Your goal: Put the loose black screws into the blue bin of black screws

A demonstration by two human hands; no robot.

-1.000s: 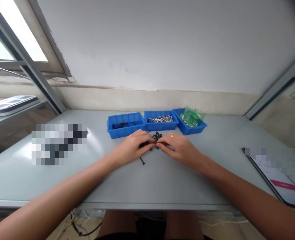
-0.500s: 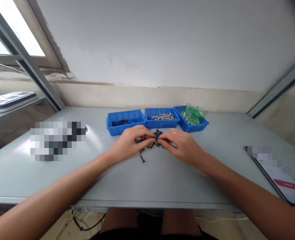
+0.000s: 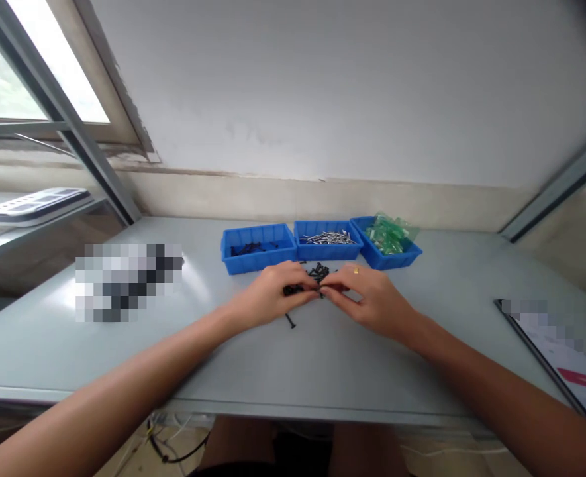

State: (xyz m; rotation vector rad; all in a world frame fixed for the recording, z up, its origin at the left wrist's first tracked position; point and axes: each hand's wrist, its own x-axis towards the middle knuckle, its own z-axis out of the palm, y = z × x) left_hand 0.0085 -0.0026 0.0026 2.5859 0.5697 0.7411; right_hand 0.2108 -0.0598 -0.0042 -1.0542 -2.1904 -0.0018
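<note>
Loose screw point(image 3: 290, 321): axis slants, head toward you, rightward.
Left hand point(image 3: 265, 295): your grip narrow beside screw pile point(image 3: 318, 271).
Right hand point(image 3: 375, 296): narrow; contents unclear, both.

Left hand point(image 3: 273, 295) and right hand point(image 3: 367, 291) meeting at pinched fingertips, forearms angled inward

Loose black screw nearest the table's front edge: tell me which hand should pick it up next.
Left, I'd judge. The left hand is close beside that black screw; the right hand is farther off and would have to reach past the left fingers.
</note>
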